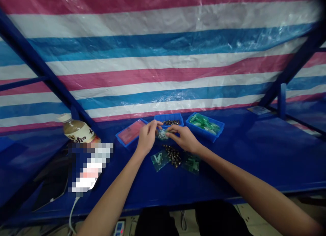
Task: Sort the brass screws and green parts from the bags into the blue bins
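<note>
Between my two hands is a small clear plastic bag (pixel 162 134) with pale, thin pieces inside. My left hand (pixel 147 137) is closed on its left edge, fingertips and thumb together. From the other side, my right hand (pixel 183 138) pinches the bag's right edge. Just below lies a loose pile of small dark, brassy metal parts (pixel 173 157). Flat on the table to the left of that pile is another clear bag (pixel 160 160) with pale pieces. A greenish clear bag (pixel 191 164) lies to its right, under my right wrist.
Behind my hands stand three blue bins: one with a flat reddish content (pixel 131 132), one with dark metal parts (pixel 171 122), one with green bags (pixel 205 123). A bottle (pixel 77 130) and a blurred-out device with a cable (pixel 73 212) are left on the blue table (pixel 254 154).
</note>
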### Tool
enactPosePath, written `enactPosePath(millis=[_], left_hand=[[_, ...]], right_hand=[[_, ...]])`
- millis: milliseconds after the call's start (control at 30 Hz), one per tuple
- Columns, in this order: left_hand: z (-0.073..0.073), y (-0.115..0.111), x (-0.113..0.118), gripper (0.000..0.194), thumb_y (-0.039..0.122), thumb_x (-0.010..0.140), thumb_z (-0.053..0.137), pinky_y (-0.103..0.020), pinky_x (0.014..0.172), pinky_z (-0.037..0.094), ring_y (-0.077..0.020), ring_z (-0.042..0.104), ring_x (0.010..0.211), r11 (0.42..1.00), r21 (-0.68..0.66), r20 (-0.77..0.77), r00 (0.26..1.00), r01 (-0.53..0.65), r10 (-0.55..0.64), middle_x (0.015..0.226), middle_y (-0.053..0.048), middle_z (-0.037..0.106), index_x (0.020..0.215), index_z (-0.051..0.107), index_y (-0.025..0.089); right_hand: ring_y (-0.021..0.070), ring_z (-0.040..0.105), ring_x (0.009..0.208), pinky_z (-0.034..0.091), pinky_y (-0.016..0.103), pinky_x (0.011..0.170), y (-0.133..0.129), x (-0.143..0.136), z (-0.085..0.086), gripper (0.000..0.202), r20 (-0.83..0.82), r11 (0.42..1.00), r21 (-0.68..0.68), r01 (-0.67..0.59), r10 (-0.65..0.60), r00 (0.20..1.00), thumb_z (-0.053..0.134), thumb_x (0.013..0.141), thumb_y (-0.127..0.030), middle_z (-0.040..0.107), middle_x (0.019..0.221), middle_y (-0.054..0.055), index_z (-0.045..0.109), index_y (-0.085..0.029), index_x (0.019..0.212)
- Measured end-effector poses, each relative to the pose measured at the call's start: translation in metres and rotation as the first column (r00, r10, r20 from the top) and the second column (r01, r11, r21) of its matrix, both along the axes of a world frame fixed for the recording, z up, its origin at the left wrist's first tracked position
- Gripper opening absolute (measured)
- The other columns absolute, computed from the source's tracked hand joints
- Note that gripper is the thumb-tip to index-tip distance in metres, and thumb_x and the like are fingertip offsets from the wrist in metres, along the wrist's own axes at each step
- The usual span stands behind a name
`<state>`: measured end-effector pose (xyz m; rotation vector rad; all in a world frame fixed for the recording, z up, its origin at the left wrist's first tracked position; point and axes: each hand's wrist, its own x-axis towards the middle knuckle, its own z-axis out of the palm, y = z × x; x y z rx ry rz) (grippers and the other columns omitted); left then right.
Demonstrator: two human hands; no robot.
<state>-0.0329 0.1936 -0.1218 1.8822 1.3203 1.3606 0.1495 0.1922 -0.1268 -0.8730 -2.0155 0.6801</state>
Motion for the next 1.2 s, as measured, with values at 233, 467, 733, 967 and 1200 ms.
enactPosePath(millis=[233,467,733,967,1200], left_hand=[[-0.006,0.000,0.010,0.031,0.044,0.081,0.067,-0.021,0.045,0.035,-0.0102,0.053,0.052,0.931,-0.258,0.221,0.954,0.259,-0.204,0.068,-0.002,0.065,0.093,0.068,0.015],[-0.012,0.003,0.008,0.028,0.042,0.082,0.067,-0.021,0.049,0.034,-0.0097,0.051,0.053,0.942,-0.204,0.166,0.958,0.267,-0.236,0.064,0.000,0.063,0.078,0.067,0.015],[-0.013,0.002,0.010,0.028,0.043,0.082,0.067,-0.024,0.055,0.037,-0.0117,0.054,0.058,0.949,-0.176,0.087,0.964,0.262,-0.250,0.068,0.000,0.065,0.075,0.066,0.016],[-0.020,0.000,0.018,0.032,0.047,0.081,0.067,-0.026,0.060,0.039,-0.0143,0.053,0.064,0.976,-0.113,-0.121,0.972,0.187,-0.200,0.068,0.000,0.059,0.070,0.060,0.018],[-0.013,-0.005,0.018,0.030,0.038,0.092,0.052,-0.030,0.073,0.041,-0.0195,0.051,0.079,0.971,0.226,-0.338,0.929,-0.079,0.154,0.070,-0.001,0.058,0.068,0.054,0.021]], right_hand=[[0.0157,0.060,0.066,0.048,0.028,0.063,0.011,0.014,-0.008,0.023,-0.205,0.966,-0.257,0.020,-0.075,0.976,0.058,0.088,-0.040,0.064,0.071,0.001,0.059,-0.017,0.090],[0.0154,0.058,0.075,0.046,0.026,0.062,0.010,0.015,-0.004,0.027,-0.118,0.981,-0.192,-0.017,-0.006,0.993,0.062,0.086,-0.044,0.065,0.090,0.004,0.063,-0.018,0.095],[0.0166,0.059,0.085,0.046,0.027,0.070,0.011,0.029,0.006,0.023,-0.043,0.974,-0.183,-0.135,0.130,0.991,0.061,0.088,-0.038,0.065,0.096,0.004,0.063,-0.019,0.100],[0.0135,0.057,0.068,0.043,0.026,0.065,0.009,0.040,0.017,0.010,0.193,0.994,-0.053,-0.097,0.106,0.975,0.065,0.083,-0.026,0.067,0.080,0.001,0.065,-0.019,0.090],[0.0183,0.063,0.079,0.046,0.029,0.070,0.024,0.096,0.043,0.020,0.094,0.910,0.267,0.317,-0.352,0.931,0.062,0.085,-0.029,0.071,0.094,0.005,0.065,-0.020,0.102]])
